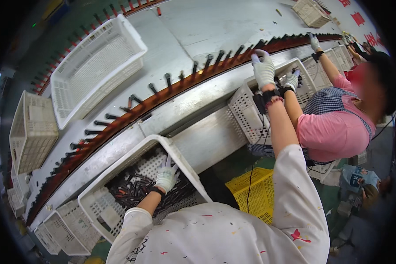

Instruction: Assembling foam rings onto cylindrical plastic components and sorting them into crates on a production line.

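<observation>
My left hand [166, 177], in a white glove, reaches into a white perforated basket [92, 200] before me. Its fingers are spread over a pile of small black tubes [132, 188], some with reddish parts. Stretched out to the right, my gloved right hand [264, 71] is at the long reddish-brown rail [185, 83], its fingers bent together near a black tube [258, 44]. What lies between those fingertips, if anything, I cannot make out. More black tubes [167, 80] stand or lean along the rail at uneven angles.
On the right a co-worker in a pink shirt [332, 136] works at the rail, beside another white basket [251, 116]. A large white crate [134, 37] rests on the metal table [198, 31]. Below, a yellow basket [255, 189] stands near a hanging black cable [250, 185].
</observation>
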Demonstrator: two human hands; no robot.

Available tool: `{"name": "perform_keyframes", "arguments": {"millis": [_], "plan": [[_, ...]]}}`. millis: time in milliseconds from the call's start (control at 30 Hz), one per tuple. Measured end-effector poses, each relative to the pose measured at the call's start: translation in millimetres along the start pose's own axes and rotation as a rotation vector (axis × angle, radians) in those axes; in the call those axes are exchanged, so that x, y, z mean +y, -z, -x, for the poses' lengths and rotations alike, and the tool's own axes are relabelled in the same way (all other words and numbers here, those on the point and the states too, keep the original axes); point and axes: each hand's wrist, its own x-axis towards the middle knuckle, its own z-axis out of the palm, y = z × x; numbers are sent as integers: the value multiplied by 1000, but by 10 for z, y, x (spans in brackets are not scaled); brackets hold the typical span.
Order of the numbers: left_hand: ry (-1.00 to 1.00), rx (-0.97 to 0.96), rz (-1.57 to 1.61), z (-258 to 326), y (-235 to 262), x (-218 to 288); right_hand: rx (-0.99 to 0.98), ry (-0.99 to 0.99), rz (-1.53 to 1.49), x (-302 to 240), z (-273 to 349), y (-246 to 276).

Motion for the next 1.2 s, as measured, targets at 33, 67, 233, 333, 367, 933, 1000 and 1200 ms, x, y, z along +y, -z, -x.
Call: {"name": "perform_keyframes", "arguments": {"millis": [33, 67, 233, 333, 367, 933, 1000, 1200], "plan": [[-81, 17, -109, 17, -30, 31, 85, 174, 63, 141, -142, -40], [-80, 12, -104, 22, -59, 71, 24, 145, 127, 111, -243, -99], [-180, -388, -66, 185, -90, 382, -180, 75, 297, -246, -394, -98], [-200, -384, -146, 240, -113, 408, -255, 153, 617, -484, -333, -129], [-183, -419, -138, 253, -224, 375, -261, 274, 820, -530, -344, -224], [170, -300, 712, 297, 162, -149, -537, 83, 118, -1236, 1686, -288], [385, -334, 991, 351, 645, -141, -671, 209, -74, -1229, 2279, -240], [283, -191, 1531, 593, 1551, -44, -1035, 204, -177, -1615, 3266, -96]]}}
